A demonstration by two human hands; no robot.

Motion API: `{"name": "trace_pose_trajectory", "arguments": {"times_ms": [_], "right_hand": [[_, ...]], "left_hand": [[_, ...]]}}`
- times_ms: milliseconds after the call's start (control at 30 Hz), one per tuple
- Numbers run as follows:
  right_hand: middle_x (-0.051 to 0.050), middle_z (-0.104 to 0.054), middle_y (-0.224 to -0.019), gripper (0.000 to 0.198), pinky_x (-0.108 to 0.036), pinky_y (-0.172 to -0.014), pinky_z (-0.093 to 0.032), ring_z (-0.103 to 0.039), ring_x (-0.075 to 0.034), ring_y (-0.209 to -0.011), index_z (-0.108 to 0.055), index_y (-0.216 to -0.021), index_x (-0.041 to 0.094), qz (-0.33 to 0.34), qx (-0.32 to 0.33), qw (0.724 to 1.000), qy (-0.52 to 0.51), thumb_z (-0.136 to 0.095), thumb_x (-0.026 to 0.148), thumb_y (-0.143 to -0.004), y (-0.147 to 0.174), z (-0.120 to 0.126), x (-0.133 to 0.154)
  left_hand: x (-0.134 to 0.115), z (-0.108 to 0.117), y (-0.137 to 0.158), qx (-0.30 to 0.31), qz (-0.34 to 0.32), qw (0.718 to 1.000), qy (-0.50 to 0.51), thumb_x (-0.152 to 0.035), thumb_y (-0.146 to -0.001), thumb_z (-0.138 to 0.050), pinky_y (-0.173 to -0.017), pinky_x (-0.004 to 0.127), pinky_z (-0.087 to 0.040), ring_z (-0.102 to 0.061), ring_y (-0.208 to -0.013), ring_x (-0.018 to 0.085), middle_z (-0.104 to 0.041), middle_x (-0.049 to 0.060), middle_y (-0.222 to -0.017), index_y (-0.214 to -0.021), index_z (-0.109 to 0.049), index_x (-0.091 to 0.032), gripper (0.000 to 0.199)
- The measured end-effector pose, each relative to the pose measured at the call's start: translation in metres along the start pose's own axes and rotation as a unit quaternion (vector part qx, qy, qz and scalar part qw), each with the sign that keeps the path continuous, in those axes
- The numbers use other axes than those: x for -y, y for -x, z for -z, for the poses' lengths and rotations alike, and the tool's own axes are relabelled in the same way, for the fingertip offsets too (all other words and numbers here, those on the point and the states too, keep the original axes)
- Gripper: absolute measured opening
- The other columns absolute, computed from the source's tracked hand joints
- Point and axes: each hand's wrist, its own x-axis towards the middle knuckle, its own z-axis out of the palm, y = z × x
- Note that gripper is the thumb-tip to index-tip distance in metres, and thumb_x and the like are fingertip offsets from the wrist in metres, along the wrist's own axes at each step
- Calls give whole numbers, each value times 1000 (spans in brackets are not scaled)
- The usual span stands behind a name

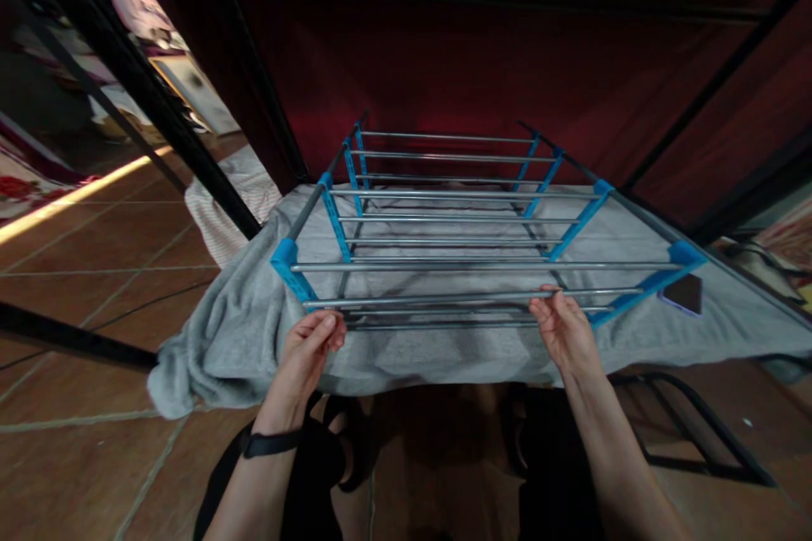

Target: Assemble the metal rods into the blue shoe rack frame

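Observation:
A rack of grey metal tubes [444, 267] joined by blue plastic brackets [298, 272] lies on a grey cloth [437, 363]. My left hand [315, 338] is at the rack's near left corner, its fingers curled closed round a thin near tube. At the right part of the same near side, my right hand [559, 321] pinches a tube between thumb and fingers. Behind the hands, several more crossbars run between the left and right brackets. A black band is on my left wrist.
A phone [683, 294] lies on the cloth by the rack's right bracket. Dark red panels [444, 68] stand behind. A black metal frame [691, 431] sits on the floor at right. Black posts [158, 118] and a striped cloth [219, 220] are at left, above brown tiles [76, 372].

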Motion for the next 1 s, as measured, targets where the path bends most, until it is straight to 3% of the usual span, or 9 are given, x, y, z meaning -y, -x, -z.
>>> {"name": "trace_pose_trajectory", "arguments": {"times_ms": [100,200,267,367,433,500,733,900,1000], "right_hand": [[-1,-74,-93,22,-22,-70,-65,-72,-13,-70,-72,-81,21,6,3,1000,4,-88,34,-73,-2,1,0],[0,-74,-93,23,-21,-70,-64,-72,-12,-71,-72,-80,21,9,3,1000,7,-88,36,-72,-2,1,0],[1,-74,-93,23,-21,-69,-64,-72,-11,-70,-72,-78,21,7,2,1000,6,-89,36,-71,-2,0,1],[1,-74,-96,24,-21,-69,-64,-72,-11,-70,-71,-76,21,5,-1,1000,1,-89,35,-69,-2,-2,2],[1,-74,-96,24,-21,-68,-64,-72,-11,-70,-71,-75,21,5,-5,1000,-3,-90,35,-69,-1,-3,3],[1,-74,-95,23,-21,-68,-64,-72,-11,-70,-70,-74,21,4,-7,1000,-5,-89,34,-69,-1,-2,3],[0,-74,-94,22,-21,-71,-64,-72,-11,-71,-71,-76,21,14,-14,1000,-4,-88,33,-71,-2,2,0],[-1,-74,-93,20,-21,-72,-63,-72,-11,-70,-71,-78,21,9,-13,1000,-2,-87,33,-73,-2,2,1],[-2,-74,-84,26,-22,-76,-62,-73,-13,-74,-74,-91,20,-21,-3,1000,-3,-83,39,-77,1,0,2]], "left_hand": [[3,8,-3,-34,-57,998,-1,-42,-69,-84,-44,19,-32,-41,-44,6,-54,-3,-51,-62,-60,-16,35],[7,16,-8,-111,-141,984,-6,-39,-72,-83,-49,19,-32,-39,-48,6,-46,-7,-50,-64,-56,-18,35],[10,18,-13,-158,-190,969,-16,-35,-71,-83,-56,19,-37,-43,-54,7,-49,-7,-57,-72,-58,-18,31],[10,16,-19,-196,-242,950,-30,-30,-70,-84,-76,21,-45,-57,-76,10,-63,-3,-85,-92,-65,-21,31],[9,12,-22,-182,-238,954,-30,-32,-73,-82,-87,23,-46,-61,-95,13,-67,1,-104,-105,-66,-22,37],[6,6,-24,-142,-207,968,-27,-38,-77,-79,-91,27,-46,-63,-102,17,-70,5,-110,-112,-67,-22,40],[1,7,-32,-50,-140,988,32,-52,-77,-76,-78,25,-49,-63,-82,16,-71,5,-88,-110,-72,-18,48],[2,11,-38,-65,-132,986,75,-50,-67,-85,-81,23,-49,-61,-83,13,-71,4,-96,-97,-75,-18,45],[2,11,-38,-54,-130,986,88,-49,-66,-86,-79,22,-49,-60,-82,12,-70,3,-95,-95,-75,-18,44]]}}
